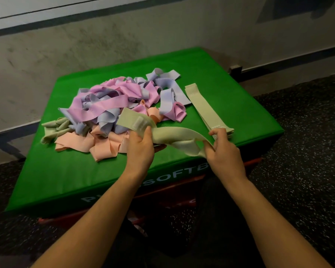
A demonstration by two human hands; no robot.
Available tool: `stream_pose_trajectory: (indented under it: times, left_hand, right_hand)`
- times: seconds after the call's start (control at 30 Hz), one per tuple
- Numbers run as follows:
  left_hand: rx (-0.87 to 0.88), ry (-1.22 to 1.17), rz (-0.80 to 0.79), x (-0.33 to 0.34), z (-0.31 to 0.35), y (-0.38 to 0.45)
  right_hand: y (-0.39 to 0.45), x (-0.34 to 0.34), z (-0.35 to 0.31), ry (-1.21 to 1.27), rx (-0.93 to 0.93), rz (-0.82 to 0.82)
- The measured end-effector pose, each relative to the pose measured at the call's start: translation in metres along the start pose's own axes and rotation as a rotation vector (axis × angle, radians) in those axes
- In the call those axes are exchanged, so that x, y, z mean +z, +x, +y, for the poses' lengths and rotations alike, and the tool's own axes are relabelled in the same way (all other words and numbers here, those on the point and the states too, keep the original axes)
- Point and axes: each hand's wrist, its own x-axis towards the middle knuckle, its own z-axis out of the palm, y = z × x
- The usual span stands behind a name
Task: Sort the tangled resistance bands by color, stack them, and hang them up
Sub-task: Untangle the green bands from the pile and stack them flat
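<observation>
From the head camera I saw a green padded box (66, 171) serving as the counter, its front face printed with white letters that the arms partly covered, so I could read only "SOFTB". Something red (162, 192) showed beneath it, too dark and hidden to identify.

The left hand (140, 147) gripped one end of a pale green band (174, 135), thumb over the fabric near a small white label (140, 121) whose print was too blurred to read. The right hand (223, 149) pinched the other end, fingers curled round it; the band hung twisted between the two hands, above the near edge of the box.

Just beyond the right hand lay a flat stack of pale green bands (201, 105), its near end partly hidden by the fingers, so I could not count the layers.

On the left half of the top sat the tangled heap (112, 111) of pink, lilac and peach bands, with a few more green ones (54, 128) poking out at its left edge. How many bands lay buried in it I could not tell.

Speckled dark flooring (307, 151) surrounded the box, and a pale wall (85, 45) stood behind it.
</observation>
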Motion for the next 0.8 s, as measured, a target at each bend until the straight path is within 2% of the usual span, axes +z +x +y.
stream_pose_trajectory:
  times: [0.07,0.2,0.27,0.63,0.8]
  left_hand:
    - [0.015,0.007,0.017,-0.002,-0.003,0.001]
    - [0.000,0.041,0.047,-0.013,-0.008,0.010]
    - [-0.026,0.036,0.067,-0.017,-0.010,0.013]
    - [-0.031,0.012,0.031,-0.023,-0.008,0.036]
    - [-0.118,0.032,0.029,-0.016,-0.010,0.056]
  right_hand:
    - [0.002,0.003,-0.003,0.121,0.017,-0.007]
    - [0.005,0.002,-0.008,0.801,0.244,-0.067]
    - [0.004,-0.002,-0.009,0.914,0.325,-0.102]
    - [0.003,-0.010,-0.006,0.771,0.238,-0.385]
    - [0.011,-0.014,-0.003,0.682,0.116,-0.445]
